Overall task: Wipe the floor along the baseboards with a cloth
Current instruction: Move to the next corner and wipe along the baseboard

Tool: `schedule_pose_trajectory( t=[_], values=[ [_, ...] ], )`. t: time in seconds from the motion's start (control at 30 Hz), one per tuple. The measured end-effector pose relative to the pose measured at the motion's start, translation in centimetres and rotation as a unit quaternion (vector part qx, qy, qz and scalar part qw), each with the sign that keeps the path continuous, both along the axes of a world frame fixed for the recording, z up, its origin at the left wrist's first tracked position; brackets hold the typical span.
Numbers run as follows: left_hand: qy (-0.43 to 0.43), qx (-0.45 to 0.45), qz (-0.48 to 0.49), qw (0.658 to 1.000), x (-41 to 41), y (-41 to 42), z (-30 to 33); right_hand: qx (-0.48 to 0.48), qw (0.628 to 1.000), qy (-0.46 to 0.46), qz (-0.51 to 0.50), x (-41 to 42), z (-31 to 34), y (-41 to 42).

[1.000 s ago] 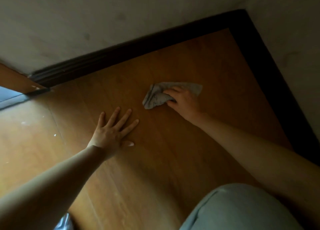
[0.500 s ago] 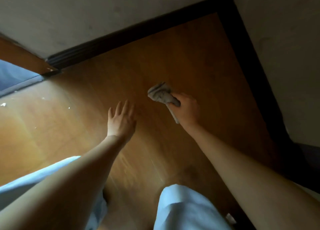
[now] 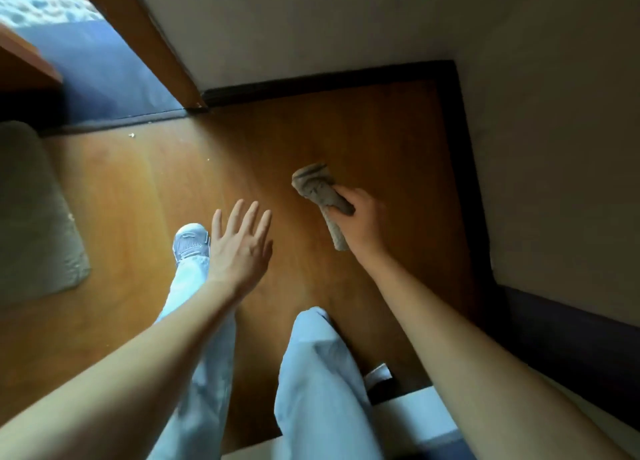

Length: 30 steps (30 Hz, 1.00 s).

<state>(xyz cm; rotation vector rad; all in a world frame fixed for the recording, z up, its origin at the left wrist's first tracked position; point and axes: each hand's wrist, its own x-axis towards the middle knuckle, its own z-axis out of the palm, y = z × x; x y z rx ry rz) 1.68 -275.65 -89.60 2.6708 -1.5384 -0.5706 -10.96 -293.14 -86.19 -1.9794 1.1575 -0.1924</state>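
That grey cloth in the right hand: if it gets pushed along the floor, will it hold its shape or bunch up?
Likely floppy: the cloth is crumpled in the right hand, a loose end drooping below the grip. It probably bunches unless pressed flat. It looks light.

One camera on the person's head looks almost straight down, from high up, at the wood floor [image 3: 242, 168] near a far wall corner.

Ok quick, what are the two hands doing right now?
Left hand: open, fingers spread, holding nothing.
Right hand: fingers curled round the bunched grey cloth.
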Motion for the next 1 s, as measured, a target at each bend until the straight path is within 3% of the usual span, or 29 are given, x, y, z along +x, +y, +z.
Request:
schedule_pose_trajectory(
  t=[0.33, 0.53, 0.7, 1.0],
  values=[
    [-0.077, -0.031, 0.115, 0.990, -1.0, 9.1, 22.3, 0.005, 0.991, -0.022, 0.133, -1.3, 20.0, 3.9],
    [-0.092, -0.047, 0.175, 0.979, -3.5, 14.8, 32.5, 0.040, 0.988, -0.021, 0.145, -3.2, 28.6, 8.4],
    [-0.098, -0.050, 0.268, 0.957, -6.1, 21.3, 36.3, 0.048, 0.983, -0.019, 0.175, -1.7, 32.9, 13.5],
    [-0.075, -0.033, 0.409, 0.909, -6.9, 34.2, 38.0, 0.030, 0.954, -0.017, 0.297, 6.6, 35.9, 26.3]
  ],
)
